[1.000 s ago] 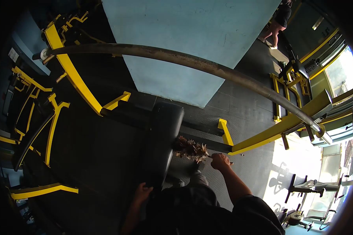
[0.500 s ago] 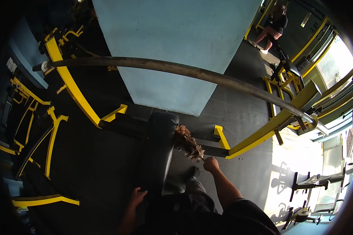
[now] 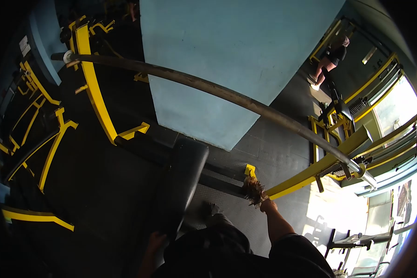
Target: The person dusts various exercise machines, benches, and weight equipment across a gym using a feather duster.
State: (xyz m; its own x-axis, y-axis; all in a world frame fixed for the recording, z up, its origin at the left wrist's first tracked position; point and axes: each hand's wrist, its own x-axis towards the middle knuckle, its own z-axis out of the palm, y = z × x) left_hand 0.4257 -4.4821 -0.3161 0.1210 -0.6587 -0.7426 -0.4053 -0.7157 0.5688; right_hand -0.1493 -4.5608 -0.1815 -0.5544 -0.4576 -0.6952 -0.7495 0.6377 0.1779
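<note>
My right hand [image 3: 268, 205] is closed on the handle of a brown feather duster [image 3: 254, 190]. The duster's feathers are at the lower end of the yellow right upright [image 3: 301, 181], beside its small yellow foot [image 3: 250, 170]. Near the lower end of the black padded bench [image 3: 185, 171] is my left hand [image 3: 157, 241], dark and blurred, so its fingers cannot be made out. A long metal barbell [image 3: 227, 93] spans the rack above the bench.
A blue wall panel [image 3: 231, 55] stands beyond the barbell. Another person [image 3: 330, 60] is at the upper right, near yellow-framed machines. More yellow frames [image 3: 51, 153] stand at the left. A black machine [image 3: 361, 241] is at the lower right, by the bright windows.
The duster in my right hand has moved from the bench's side rightward to the foot of the right upright. My left hand is lower and darker in view. The camera view has shifted.
</note>
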